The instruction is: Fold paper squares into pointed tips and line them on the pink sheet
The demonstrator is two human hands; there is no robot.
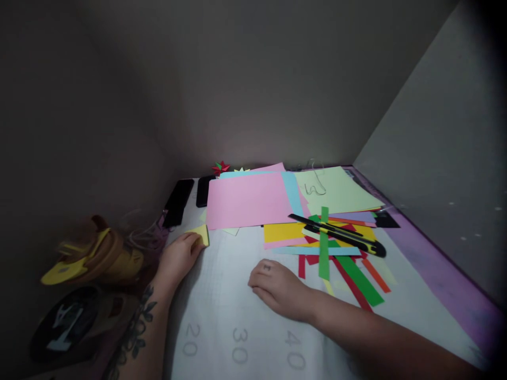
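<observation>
My left hand (181,257) is at the left side of the white sheet, thumb and fingers closed on a small piece of yellow paper (203,234). The paper's far corner sticks out past my fingers. My right hand (280,289) rests in the middle of the sheet, fingers curled in, with nothing showing in them. Just beyond it lies a pile of cut paper strips, among them a green strip (324,248) and a light blue strip (317,251). On the pile rests a black and yellow utility knife (356,240), next to a thin black tool whose kind I cannot make out.
Pink paper (245,200) and pale green paper (336,190) lie at the back. A black phone (179,200) is at the back left, near a red and green paper star (221,168). Walls close in behind and right. Brown and yellow items (99,253) stand left.
</observation>
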